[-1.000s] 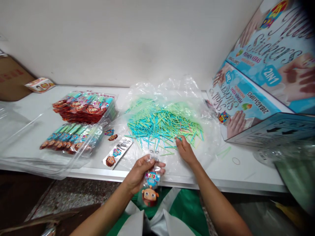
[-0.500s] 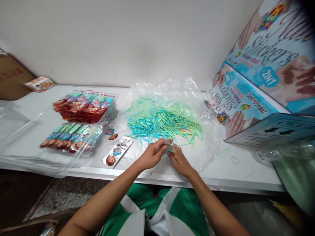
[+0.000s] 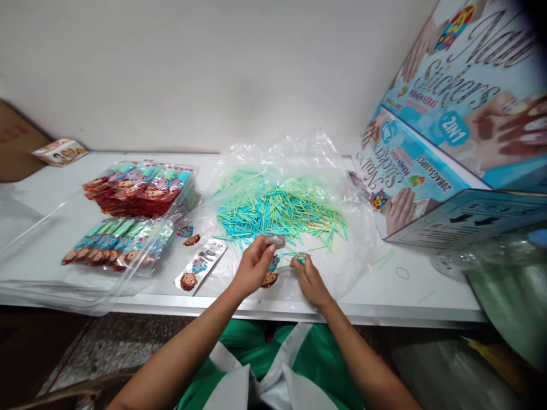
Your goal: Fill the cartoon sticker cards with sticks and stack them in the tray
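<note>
Mostly clear pouch (image 3: pixel 270 278), cartoon head (image 3: pixel 269 281) below blue print (image 3: pixel 274 262), in left hand (image 3: pixel 254 265)

Thin blue and green sticks (image 3: pixel 277 216): plastic-looking, smooth. Large transparent bag (image 3: pixel 321 149): thin plastic film, crinkled, glossy. Small clear packet with printed cartoon head (image 3: pixel 270 279): shiny plastic film. Stacked red-and-blue printed packets (image 3: pixel 139 188): glossy film. White counter (image 3: pixel 384 291): smooth, faint sheen. Blue-and-white printed box (image 3: pixel 453 128): smooth cardboard. Brown box (image 3: pixel 19 148): matt cardboard. Green-and-white garment (image 3: pixel 318 361): cloth, soft sheen.
</note>
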{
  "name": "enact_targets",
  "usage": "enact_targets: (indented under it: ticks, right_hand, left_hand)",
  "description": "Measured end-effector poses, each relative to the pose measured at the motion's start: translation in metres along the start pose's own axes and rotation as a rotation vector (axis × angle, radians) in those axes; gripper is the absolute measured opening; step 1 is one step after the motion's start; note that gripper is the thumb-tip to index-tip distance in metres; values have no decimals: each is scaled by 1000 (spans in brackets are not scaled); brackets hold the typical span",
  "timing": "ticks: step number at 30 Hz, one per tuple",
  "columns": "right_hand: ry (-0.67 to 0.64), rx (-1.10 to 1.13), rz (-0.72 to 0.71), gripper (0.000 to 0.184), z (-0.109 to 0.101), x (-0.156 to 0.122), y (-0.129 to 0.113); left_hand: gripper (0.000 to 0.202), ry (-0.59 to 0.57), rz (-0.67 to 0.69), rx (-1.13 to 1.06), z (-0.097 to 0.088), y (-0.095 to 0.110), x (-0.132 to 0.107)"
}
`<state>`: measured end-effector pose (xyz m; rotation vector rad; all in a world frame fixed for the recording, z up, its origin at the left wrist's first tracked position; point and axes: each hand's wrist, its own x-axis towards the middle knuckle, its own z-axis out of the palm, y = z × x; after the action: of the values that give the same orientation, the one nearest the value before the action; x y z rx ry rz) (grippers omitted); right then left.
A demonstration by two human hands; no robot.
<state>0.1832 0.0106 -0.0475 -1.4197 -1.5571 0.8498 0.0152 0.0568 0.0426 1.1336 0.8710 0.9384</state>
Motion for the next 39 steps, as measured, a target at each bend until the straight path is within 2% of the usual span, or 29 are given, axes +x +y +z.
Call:
enact_targets:
  ticks: [3, 10, 16, 23, 27, 33, 36, 39]
  right_hand:
    - [32, 38, 26, 17, -1, -4, 4]
    - [-1, 32, 60, 20, -1, -8, 7]
    - [103, 69, 57, 20, -1, -9, 4]
    - [48, 5, 68, 22, 1, -8, 2]
    - [-27, -76, 63, 22, -9, -4, -15]
    - [-269, -232, -48, 19, -35, 15, -64]
    - [-316, -284, -88, 21, -37, 22, -83]
    - [-335, -327, -136, 17, -31, 24, -88]
  left_hand:
    - [23, -24, 41, -62, -6, -1, -1]
    - [27, -69, -93, -127, -15, -11, -10]
    - [29, -69, -147, -204, -18, -15, -16]
    - [34, -40, -239, -181, -20, -20, -20]
    - [33, -10, -230, -107, -21, -23, -21]
    - [31, 57, -238, -96, -19, -26, -21]
    - [31, 60, -226, -98, -17, -28, -21]
    - [32, 26, -208, -70, -17, -28, -22]
